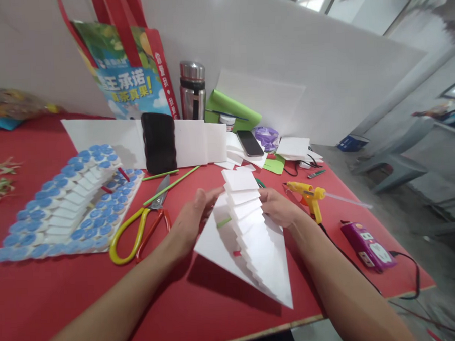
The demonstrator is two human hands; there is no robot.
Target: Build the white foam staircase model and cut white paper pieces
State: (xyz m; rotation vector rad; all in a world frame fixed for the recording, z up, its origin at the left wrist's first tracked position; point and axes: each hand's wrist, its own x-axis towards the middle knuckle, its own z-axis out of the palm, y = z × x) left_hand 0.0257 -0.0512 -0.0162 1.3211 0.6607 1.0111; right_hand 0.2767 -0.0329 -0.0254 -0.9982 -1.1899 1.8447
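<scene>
A white paper staircase model (248, 225) is tilted above the front of the red table, its folded steps curving up from a flat white base. My left hand (194, 217) grips its left far side, thumb up and the other fingers partly behind the paper. On the opposite side my right hand (280, 207) holds the model near the upper steps, fingertips hidden behind it. A bit of green and a bit of red show on the base. Scissors (150, 214) with yellow and red handles lie left of my left hand, beside thin green strips (171, 185).
A finished-looking staircase model with blue discs (97, 216) lies at left. A yellow glue gun (307, 193) and purple power box (368, 246) with cables sit right. Behind stand a black object (159, 143), steel flask (193, 91), shopping bag (128, 69) and phone (250, 143).
</scene>
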